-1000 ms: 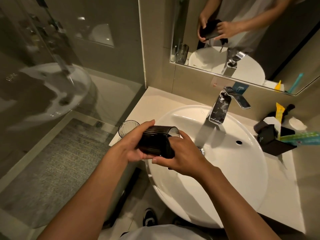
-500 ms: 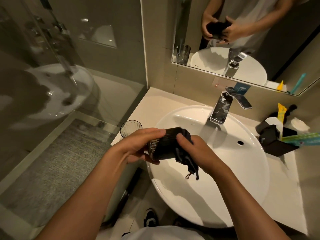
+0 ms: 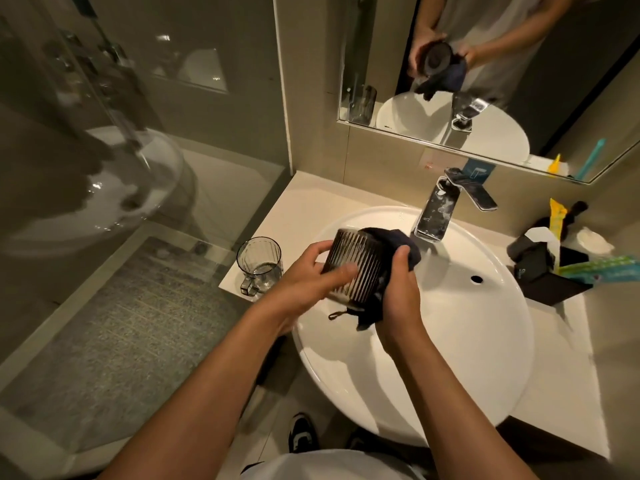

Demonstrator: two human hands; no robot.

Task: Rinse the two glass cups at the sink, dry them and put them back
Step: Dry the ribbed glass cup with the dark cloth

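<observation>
Your left hand (image 3: 304, 275) gripped the ribbed glass cup (image 3: 353, 268) on its side over the sink (image 3: 485, 327) rim. Your right hand (image 3: 398, 292) clenched the dark cloth (image 3: 391, 244) against the cup's mouth end. Second cup (image 3: 259, 265) stood upright on the desk (image 3: 311, 199), left of both hands.

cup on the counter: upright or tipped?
Upright. The cup stands on its base on the counter, mouth up, left of the sink.
</observation>
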